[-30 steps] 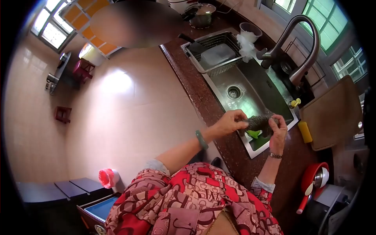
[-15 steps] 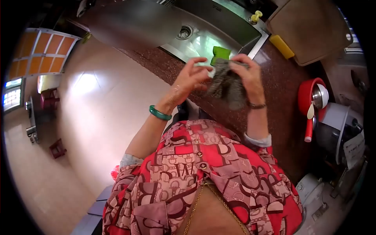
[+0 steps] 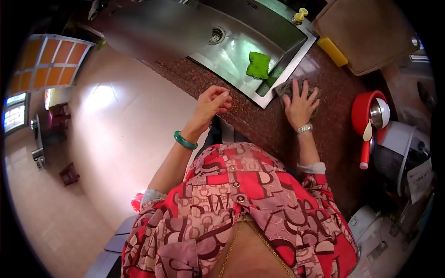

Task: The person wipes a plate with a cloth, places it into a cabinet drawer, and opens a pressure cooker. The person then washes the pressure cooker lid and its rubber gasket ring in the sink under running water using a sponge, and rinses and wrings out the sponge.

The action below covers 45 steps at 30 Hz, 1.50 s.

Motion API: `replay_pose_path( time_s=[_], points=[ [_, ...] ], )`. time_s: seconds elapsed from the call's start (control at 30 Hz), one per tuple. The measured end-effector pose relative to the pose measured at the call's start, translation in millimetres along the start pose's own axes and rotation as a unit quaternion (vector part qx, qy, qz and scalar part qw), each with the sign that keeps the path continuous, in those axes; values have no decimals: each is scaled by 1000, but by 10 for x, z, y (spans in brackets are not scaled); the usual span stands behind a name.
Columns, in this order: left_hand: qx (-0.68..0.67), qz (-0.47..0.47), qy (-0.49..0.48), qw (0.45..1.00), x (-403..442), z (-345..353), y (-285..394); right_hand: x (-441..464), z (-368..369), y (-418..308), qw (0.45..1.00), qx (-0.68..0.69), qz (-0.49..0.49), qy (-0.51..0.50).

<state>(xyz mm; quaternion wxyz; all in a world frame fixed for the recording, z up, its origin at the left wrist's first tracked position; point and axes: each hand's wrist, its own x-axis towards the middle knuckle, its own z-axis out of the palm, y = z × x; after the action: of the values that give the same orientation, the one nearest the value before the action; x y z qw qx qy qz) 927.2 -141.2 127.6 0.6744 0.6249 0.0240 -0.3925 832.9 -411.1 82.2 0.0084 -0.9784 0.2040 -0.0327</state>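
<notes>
My right hand (image 3: 300, 105) lies flat on a dark grey cloth (image 3: 283, 89), its fingers spread, pressing it onto the reddish-brown speckled countertop (image 3: 259, 123) beside the sink corner. Most of the cloth is hidden under the palm. My left hand (image 3: 212, 105) hangs just off the counter's front edge, fingers curled in toward the thumb, with nothing visible in them. Inside the steel sink (image 3: 268, 103), a bright green cloth (image 3: 258, 65) lies close to the near right corner.
A yellow sponge-like block (image 3: 333, 52) and a brown cutting board (image 3: 364, 34) lie right of the sink. A yellow-topped dispenser (image 3: 301, 15) stands on the sink rim. Farther right are a red pot (image 3: 360, 116), a white spoon (image 3: 367, 131) and a grey appliance (image 3: 394, 139).
The grey cloth has gone from between both hands in the air down onto the counter under my right hand. My left hand has drawn back from it, lower and slightly left.
</notes>
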Motion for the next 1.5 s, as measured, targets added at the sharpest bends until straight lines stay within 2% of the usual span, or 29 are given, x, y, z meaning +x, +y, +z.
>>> replay_pose_path(
  time_s=[0.03, 0.1, 0.17, 0.23, 0.27, 0.3, 0.33, 0.4, 0.43, 0.5, 0.63, 0.7, 0.8, 0.87, 0.93, 0.97, 1.03, 1.1, 1.2, 1.23, 1.3, 1.33, 1.37, 1.4, 1.43, 1.47, 1.5],
  points=[
    [-3, 0, 16, 1000, -41, -40, -14, 114, -59, 12, 1000, 5, 17, -18],
    [1, 17, 40, 999, -114, -128, -19, 335, -285, 42, 991, 49, 45, -118],
    [1, 31, 64, 997, -189, -230, -94, 610, -488, -36, 995, 96, -18, -36],
    [-27, 26, 116, 993, -246, -397, -229, 928, -547, -321, 971, 214, -98, 49],
    [-27, 25, 120, 992, -296, -450, -256, 1168, -435, -448, 942, 307, -129, 29],
    [-39, 19, 135, 990, -341, -495, -278, 1377, -298, -605, 935, 329, -131, -31],
    [-50, 15, 149, 987, -372, -542, -295, 1639, 3, -726, 939, 307, -88, -126],
    [-63, 26, 175, 982, -471, -633, -249, 2055, 798, -848, 942, 252, -43, -216],
    [-74, 36, 199, 977, -513, -691, -200, 2155, 1010, -870, 942, 252, -42, -217],
    [-73, 44, 216, 973, -554, -871, -91, 2283, 1349, -928, 915, 167, 115, -349],
    [-77, 68, 278, 955, -485, -1282, 114, 2141, 1784, -960, 929, 88, 145, -330],
    [-93, 95, 288, 948, -386, -1465, 263, 2087, 1889, -988, 921, -10, 208, -330],
    [-54, 114, 254, 959, -142, -1586, 484, 2050, 2004, -853, 929, 6, 158, -333],
    [21, 132, 204, 970, 183, -1669, 695, 2082, 2009, -885, 940, 98, 117, -305],
    [83, 154, 139, 975, 561, -1627, 922, 2102, 1654, -1065, 939, 200, 81, -266],
    [111, 168, 100, 974, 770, -1581, 1004, 2115, 1464, -1159, 930, 274, 69, -234],
    [162, 207, 24, 965, 1242, -1438, 1006, 2130, 691, -1475, 882, 388, 95, -252],
    [272, 239, -37, 931, 1672, -1300, 968, 2164, 315, -1666, 869, 420, 98, -242],
    [313, 187, -169, 915, 1959, -1038, 979, 2178, -65, -1871, 838, 485, 108, -227],
    [313, 190, -171, 915, 2010, -990, 911, 2172, -105, -1868, 820, 516, 111, -222],
    [179, 55, -244, 951, 1995, -923, 972, 2197, -137, -1826, 800, 541, 117, -231],
    [159, 0, -261, 952, 1957, -939, 999, 2187, -181, -1810, 754, 604, 127, -225],
    [162, -1, -261, 952, 1954, -979, 963, 2181, -230, -1804, 703, 664, 137, -217],
    [62, -53, -243, 967, 1953, -1019, 892, 2166, -263, -1697, 682, 682, 89, -251],
    [-38, -104, -223, 968, 1950, -1040, 840, 2123, -262, -1644, 679, 684, 93, -248],
    [-156, -123, -160, 967, 1903, -978, 842, 2075, -248, -1594, 740, 639, 3, -209],
    [-156, -126, -163, 966, 1922, -1004, 862, 2041, -258, -1567, 792, 581, -83, -168]
  ],
)
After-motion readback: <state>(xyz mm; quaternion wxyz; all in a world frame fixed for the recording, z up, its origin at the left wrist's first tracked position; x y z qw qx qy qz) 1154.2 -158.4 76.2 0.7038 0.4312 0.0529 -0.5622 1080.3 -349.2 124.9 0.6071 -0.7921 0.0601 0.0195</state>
